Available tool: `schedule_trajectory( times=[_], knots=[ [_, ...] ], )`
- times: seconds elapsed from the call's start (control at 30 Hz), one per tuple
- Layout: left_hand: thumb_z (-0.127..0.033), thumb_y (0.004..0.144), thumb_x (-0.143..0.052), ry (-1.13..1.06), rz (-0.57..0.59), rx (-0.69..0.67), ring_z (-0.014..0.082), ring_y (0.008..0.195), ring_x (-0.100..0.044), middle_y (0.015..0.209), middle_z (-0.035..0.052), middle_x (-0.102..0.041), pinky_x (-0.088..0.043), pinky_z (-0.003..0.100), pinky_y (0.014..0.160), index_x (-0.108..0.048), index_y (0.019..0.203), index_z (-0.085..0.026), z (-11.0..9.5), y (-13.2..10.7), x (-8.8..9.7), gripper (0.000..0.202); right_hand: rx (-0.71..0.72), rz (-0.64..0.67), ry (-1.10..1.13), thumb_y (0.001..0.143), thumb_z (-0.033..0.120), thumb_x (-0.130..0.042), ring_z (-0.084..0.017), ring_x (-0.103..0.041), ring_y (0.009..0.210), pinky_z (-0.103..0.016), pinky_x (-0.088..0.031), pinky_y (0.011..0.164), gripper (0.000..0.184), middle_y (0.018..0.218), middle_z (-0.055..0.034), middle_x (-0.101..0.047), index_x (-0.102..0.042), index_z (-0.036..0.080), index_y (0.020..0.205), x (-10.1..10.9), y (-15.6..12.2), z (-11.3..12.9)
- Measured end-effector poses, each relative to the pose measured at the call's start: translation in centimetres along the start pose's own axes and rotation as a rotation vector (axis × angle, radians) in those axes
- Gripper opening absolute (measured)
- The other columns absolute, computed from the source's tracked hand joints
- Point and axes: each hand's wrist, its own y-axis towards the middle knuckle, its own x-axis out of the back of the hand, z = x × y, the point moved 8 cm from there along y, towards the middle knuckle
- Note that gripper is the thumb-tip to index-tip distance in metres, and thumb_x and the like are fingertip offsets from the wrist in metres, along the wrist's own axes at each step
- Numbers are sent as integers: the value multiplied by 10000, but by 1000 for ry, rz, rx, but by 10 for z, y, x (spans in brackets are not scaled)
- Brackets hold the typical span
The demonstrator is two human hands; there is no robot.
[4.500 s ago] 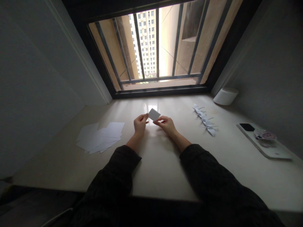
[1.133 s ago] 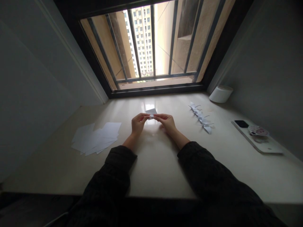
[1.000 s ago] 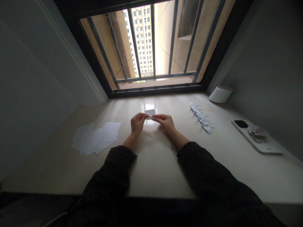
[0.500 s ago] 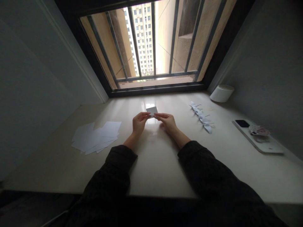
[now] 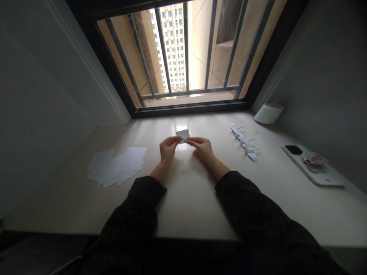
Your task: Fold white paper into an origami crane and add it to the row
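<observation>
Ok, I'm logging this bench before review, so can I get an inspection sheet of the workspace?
Surface: glossy cream counter, reflecting window light.
Job's things: small folded white paper, pinched between both hands; pile of white sheets to the left; row of folded paper cranes to the right.
Clutter: phone at far right, something pink lying on it; white round container near the window corner.
Hands: left hand and right hand, both gripping the paper.
Cables: nothing seen.
Surroundings: barred window ahead, grey walls either side.
</observation>
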Motion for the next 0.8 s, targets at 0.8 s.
schedule_trajectory(
  times=[0.8],
  knots=[
    [-380, 633, -754, -31, -105, 187, 167, 801, -650, 872, 68, -715, -497, 262, 655, -714, 863, -170, 14, -9, -1, 314, -27, -86, 89, 498, 347, -822, -210, -666, 777, -379, -502, 793, 300, 760, -61, -738, -741, 195, 745, 2, -1, -3]
  ],
)
